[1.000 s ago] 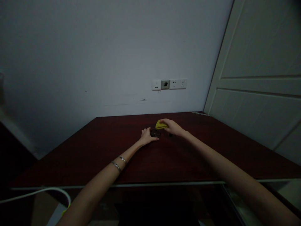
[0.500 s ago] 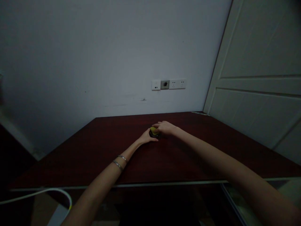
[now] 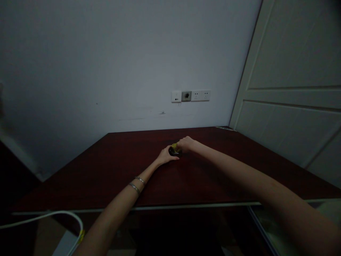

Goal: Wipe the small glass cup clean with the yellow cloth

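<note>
Near the middle of the dark red tabletop is a small dark, shiny round container; its exact kind is too small to tell. My left hand is curved round its left side, thumb in front. From the right, my right hand has its fingers closed on a yellow-green piece at the top of the container. That piece looks bent or folded, perhaps a cloth or sponge, and is partly covered by my fingers. Two silvery bracelets circle my left forearm.
Behind the table stands a pale wall with a row of sockets and switches. A white panelled door rises on the right. A white cable loops below the front edge at lower left.
My right hand has closed more tightly, and the yellow-green piece has gone from a smooth rounded shape to a folded one. More of the dark container's top shows. My left hand keeps its place.
</note>
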`<state>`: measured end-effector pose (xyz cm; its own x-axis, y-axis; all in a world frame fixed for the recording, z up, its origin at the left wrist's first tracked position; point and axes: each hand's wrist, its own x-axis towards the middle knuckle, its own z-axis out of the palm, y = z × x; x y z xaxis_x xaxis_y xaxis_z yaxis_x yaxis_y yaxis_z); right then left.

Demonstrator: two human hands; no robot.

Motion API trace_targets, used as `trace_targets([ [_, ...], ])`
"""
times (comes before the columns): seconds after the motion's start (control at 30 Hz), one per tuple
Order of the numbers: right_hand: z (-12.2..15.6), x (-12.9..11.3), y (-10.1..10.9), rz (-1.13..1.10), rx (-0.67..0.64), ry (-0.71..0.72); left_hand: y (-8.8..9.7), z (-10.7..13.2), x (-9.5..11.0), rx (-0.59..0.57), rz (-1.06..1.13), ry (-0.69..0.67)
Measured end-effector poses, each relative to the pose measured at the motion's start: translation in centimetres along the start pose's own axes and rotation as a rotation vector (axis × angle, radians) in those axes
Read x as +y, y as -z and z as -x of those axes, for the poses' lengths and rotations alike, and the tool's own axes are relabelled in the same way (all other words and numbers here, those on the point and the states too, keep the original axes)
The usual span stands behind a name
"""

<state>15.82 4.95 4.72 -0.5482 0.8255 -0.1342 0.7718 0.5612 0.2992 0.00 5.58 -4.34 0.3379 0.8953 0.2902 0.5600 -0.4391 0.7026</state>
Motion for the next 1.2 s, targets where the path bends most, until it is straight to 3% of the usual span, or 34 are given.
trace_targets([
  [0.13, -0.6, -0.8, 0.6, -0.124, -0.058, -0.117, 0.0, 0.1, 0.0, 0.011, -0.017, 0.002],
  [0.27, -1.0, -1.1, 1.1, -0.208, -0.115, -0.146, -0.1, 0.2, -0.1, 0.027, -0.051, 0.009],
  [0.5, -1.7, -0.2, 1.0, -0.416, -0.223, -0.093, -0.2, 0.2, -0.2, 0.025, -0.065, 0.018],
  [0.73, -1.4, 2.6, -1.2, -0.681, -0.224, -0.025, 0.1, 0.5, 0.3, 0.032, -0.03, 0.03],
  [0.83, -0.7, 4.3, -1.9, -0.951, -0.146, 0.068, 0.0, 0.6, 0.3, 0.04, -0.016, 0.044],
  [0.97, 0.8, 6.4, -2.1, -1.133, 0.11, 0.207, -0.4, 0.3, -0.1, 0.051, 0.036, 0.048],
  [1.2, 1.9, 6.5, -3.4, -1.27, 0.345, -0.099, -0.9, -0.3, -1.6, 0.081, 0.12, 0.024],
])
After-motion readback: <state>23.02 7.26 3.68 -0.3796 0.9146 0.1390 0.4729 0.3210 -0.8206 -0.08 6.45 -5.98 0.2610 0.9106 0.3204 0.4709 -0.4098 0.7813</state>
